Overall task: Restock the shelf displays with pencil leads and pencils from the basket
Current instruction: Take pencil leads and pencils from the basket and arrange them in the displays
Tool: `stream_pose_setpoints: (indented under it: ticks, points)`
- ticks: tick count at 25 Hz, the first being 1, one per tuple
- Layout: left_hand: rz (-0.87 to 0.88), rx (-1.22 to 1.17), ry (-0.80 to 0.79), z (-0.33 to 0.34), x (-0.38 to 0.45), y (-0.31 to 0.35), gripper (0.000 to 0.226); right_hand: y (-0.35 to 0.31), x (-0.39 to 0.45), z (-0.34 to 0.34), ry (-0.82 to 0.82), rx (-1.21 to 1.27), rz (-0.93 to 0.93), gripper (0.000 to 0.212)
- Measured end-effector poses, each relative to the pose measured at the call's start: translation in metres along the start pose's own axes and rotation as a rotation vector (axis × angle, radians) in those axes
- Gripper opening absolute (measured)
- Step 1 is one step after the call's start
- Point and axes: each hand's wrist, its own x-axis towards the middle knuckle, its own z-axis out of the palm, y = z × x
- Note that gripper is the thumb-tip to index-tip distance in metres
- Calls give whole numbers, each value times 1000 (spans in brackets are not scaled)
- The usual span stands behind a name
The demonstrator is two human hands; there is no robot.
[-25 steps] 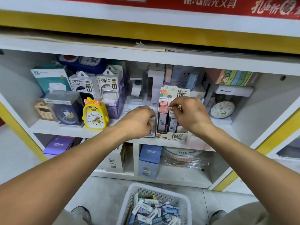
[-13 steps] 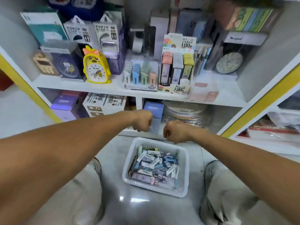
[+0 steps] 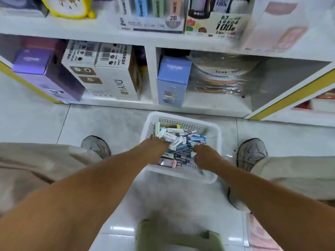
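Basket (image 3: 181,175) under both hands.

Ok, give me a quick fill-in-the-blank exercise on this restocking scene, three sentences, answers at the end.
1. Both hands, left and right, reach into the white ____.
2. The basket stands on the ____ between two shoes.
3. The clock on the upper shelf is coloured ____.

Missing words: basket, floor, yellow

White lattice basket (image 3: 212,129); pastel blue, purple, white packs (image 3: 181,144).
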Motion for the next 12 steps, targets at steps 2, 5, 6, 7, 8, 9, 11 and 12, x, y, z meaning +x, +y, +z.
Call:
stream_pose_setpoints:
  ticks: [2,5,6,7,8,9,11,12]
  points:
    - [-6,57,113,17,7,6,78,2,2,16,20,-70,-1,57]
    - [-55,1,116,32,23,18,85,9,9,29,80,-169,-46,65]
    - [-63,-27,120,36,27,23,86,13,11,29,97,-168,-51,66]
    - [-66,-55,132,38,32,28,89,18,14,27,114,-146,-45,67]
    - [-68,-82,142,39,36,32,94,23,16,24,131,-106,-28,69]
    - [-75,-106,148,39,40,36,98,25,18,20,150,-55,-4,70]
    - [-89,-129,163,34,48,40,100,27,22,14,199,35,31,68]
    - [-87,-127,172,33,51,42,99,26,23,14,223,57,42,66]
